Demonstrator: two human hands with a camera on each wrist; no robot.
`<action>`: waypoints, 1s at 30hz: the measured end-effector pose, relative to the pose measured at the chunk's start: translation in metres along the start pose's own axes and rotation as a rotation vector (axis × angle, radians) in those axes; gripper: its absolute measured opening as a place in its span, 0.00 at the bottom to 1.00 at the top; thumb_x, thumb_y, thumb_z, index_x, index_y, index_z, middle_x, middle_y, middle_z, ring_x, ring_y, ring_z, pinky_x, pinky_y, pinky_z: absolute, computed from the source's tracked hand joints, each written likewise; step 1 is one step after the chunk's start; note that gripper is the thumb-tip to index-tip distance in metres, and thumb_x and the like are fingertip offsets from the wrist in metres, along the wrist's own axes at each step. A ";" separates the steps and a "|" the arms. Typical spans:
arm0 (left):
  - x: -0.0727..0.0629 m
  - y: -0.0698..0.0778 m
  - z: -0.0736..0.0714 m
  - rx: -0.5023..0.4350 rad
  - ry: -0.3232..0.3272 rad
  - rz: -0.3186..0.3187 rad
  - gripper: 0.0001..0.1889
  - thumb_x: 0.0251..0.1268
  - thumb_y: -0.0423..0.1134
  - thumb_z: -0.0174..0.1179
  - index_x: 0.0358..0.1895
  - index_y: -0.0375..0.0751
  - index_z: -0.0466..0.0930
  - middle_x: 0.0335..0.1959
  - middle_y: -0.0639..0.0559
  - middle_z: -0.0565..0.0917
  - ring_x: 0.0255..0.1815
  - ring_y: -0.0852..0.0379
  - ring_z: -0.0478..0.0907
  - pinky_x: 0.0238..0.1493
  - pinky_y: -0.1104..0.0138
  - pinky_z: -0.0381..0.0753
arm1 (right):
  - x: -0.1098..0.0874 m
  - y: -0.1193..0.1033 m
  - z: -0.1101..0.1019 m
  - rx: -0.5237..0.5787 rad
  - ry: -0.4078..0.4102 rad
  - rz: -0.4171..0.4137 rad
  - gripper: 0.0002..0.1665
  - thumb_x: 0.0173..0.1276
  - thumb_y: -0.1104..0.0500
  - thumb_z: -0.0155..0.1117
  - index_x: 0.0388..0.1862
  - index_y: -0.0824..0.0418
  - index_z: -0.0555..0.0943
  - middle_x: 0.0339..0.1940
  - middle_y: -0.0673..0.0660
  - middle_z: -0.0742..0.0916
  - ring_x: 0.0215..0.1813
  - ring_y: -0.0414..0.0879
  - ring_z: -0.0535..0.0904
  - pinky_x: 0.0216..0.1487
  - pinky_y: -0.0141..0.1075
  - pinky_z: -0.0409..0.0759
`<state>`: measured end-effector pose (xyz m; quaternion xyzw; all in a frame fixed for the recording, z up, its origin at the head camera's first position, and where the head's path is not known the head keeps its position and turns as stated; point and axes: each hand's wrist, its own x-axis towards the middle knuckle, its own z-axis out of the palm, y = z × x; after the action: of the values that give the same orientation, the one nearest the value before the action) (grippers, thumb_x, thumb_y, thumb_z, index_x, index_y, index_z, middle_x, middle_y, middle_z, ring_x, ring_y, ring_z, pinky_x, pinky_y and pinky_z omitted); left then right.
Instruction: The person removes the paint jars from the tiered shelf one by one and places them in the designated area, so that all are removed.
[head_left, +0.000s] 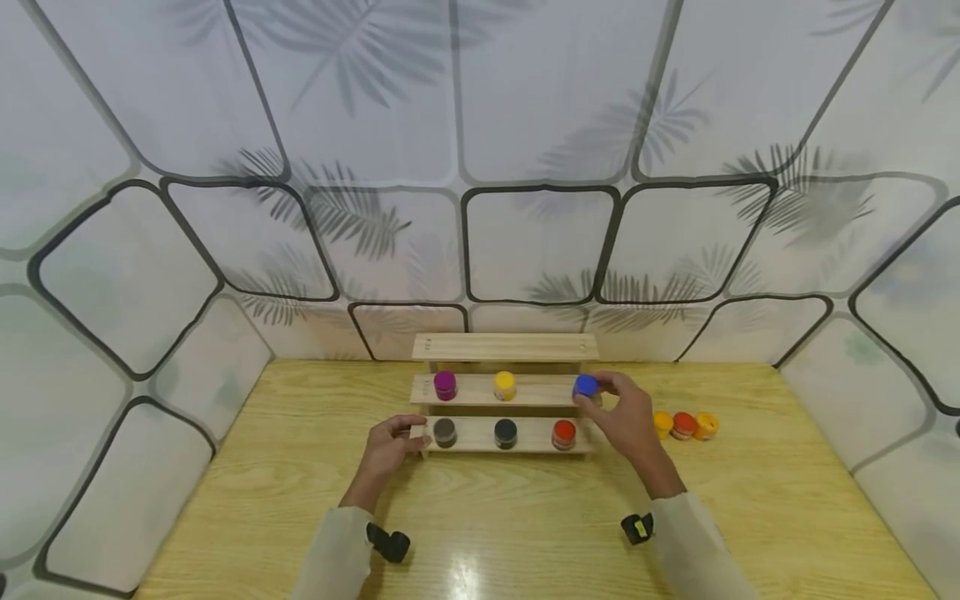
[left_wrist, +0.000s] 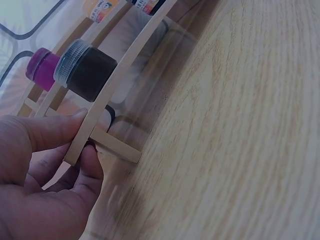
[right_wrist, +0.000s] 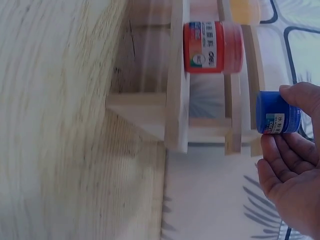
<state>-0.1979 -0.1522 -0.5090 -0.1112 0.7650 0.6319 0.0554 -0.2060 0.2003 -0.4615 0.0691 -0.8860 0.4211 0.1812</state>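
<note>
A three-step wooden rack [head_left: 476, 433] stands against the back of the table. My left hand [head_left: 386, 454] pinches the left end of its lowest step between thumb and fingers. At the right end of the middle step, my right hand [head_left: 628, 418] grips a blue paint jar [right_wrist: 274, 112] between thumb and fingertips. The same step carries a purple jar [head_left: 445, 385] on the left and a yellow jar [head_left: 505, 385] at its middle. Along the lowest step sit a dark grey jar [left_wrist: 90, 72], a blackish jar [head_left: 506, 433] and a red jar [right_wrist: 212, 47].
On the table, right of the rack, an orange-yellow jar [head_left: 662, 424], a red-orange jar [head_left: 683, 426] and another orange-yellow jar [head_left: 706, 427] stand in a row. A patterned cloth wall [head_left: 540, 242] rises behind the rack and at both sides of the wooden table [head_left: 480, 508].
</note>
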 end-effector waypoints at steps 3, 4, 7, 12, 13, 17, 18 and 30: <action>0.000 0.000 0.000 0.004 0.000 0.000 0.16 0.55 0.30 0.66 0.49 0.34 0.81 0.43 0.45 0.78 0.33 0.58 0.71 0.33 0.67 0.74 | -0.002 0.003 -0.005 -0.027 0.023 -0.016 0.24 0.55 0.59 0.73 0.47 0.70 0.78 0.43 0.66 0.84 0.45 0.58 0.80 0.46 0.52 0.78; 0.000 0.000 -0.001 0.005 0.000 -0.001 0.16 0.55 0.30 0.66 0.49 0.34 0.81 0.44 0.45 0.78 0.34 0.58 0.71 0.34 0.68 0.74 | -0.003 0.004 -0.007 -0.035 0.031 -0.020 0.24 0.55 0.59 0.73 0.47 0.70 0.78 0.42 0.66 0.84 0.44 0.58 0.81 0.45 0.52 0.78; 0.000 -0.001 -0.001 0.008 0.000 -0.004 0.16 0.55 0.30 0.66 0.49 0.34 0.81 0.43 0.45 0.78 0.34 0.58 0.70 0.33 0.68 0.74 | -0.005 0.008 -0.012 -0.052 0.054 -0.023 0.23 0.54 0.61 0.73 0.46 0.71 0.79 0.41 0.67 0.84 0.44 0.60 0.81 0.45 0.54 0.78; 0.003 -0.002 0.000 -0.003 0.005 -0.019 0.16 0.54 0.29 0.66 0.48 0.34 0.81 0.40 0.46 0.79 0.33 0.57 0.72 0.32 0.68 0.75 | -0.010 0.015 -0.017 -0.072 0.069 -0.008 0.24 0.54 0.61 0.74 0.47 0.71 0.78 0.42 0.67 0.84 0.44 0.61 0.81 0.45 0.56 0.78; 0.003 -0.002 0.000 -0.003 0.005 -0.019 0.16 0.54 0.29 0.66 0.48 0.34 0.81 0.41 0.46 0.79 0.34 0.57 0.71 0.33 0.68 0.75 | -0.012 0.016 -0.018 -0.075 0.068 -0.004 0.24 0.54 0.61 0.74 0.47 0.71 0.78 0.43 0.67 0.84 0.44 0.60 0.81 0.46 0.56 0.78; 0.003 -0.002 -0.001 0.000 0.003 -0.017 0.16 0.53 0.30 0.67 0.48 0.35 0.81 0.45 0.46 0.78 0.36 0.57 0.70 0.34 0.68 0.74 | -0.016 0.019 -0.023 -0.074 0.061 0.007 0.24 0.54 0.60 0.73 0.47 0.71 0.78 0.43 0.67 0.84 0.44 0.59 0.81 0.46 0.56 0.77; 0.003 -0.002 -0.001 0.002 0.002 -0.015 0.16 0.53 0.30 0.67 0.48 0.35 0.81 0.45 0.45 0.78 0.36 0.57 0.70 0.34 0.68 0.74 | -0.017 0.020 -0.025 -0.072 0.058 0.011 0.23 0.54 0.61 0.73 0.46 0.71 0.78 0.43 0.67 0.84 0.44 0.59 0.81 0.46 0.56 0.77; 0.001 0.000 -0.001 -0.003 0.000 -0.005 0.17 0.53 0.31 0.67 0.48 0.34 0.81 0.49 0.43 0.78 0.40 0.56 0.69 0.37 0.69 0.73 | -0.033 0.029 -0.037 -0.101 0.057 0.049 0.22 0.55 0.59 0.73 0.46 0.68 0.79 0.43 0.65 0.85 0.45 0.57 0.81 0.47 0.55 0.78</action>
<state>-0.1986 -0.1533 -0.5088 -0.1133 0.7636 0.6331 0.0571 -0.1738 0.2463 -0.4730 0.0260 -0.9022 0.3818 0.1989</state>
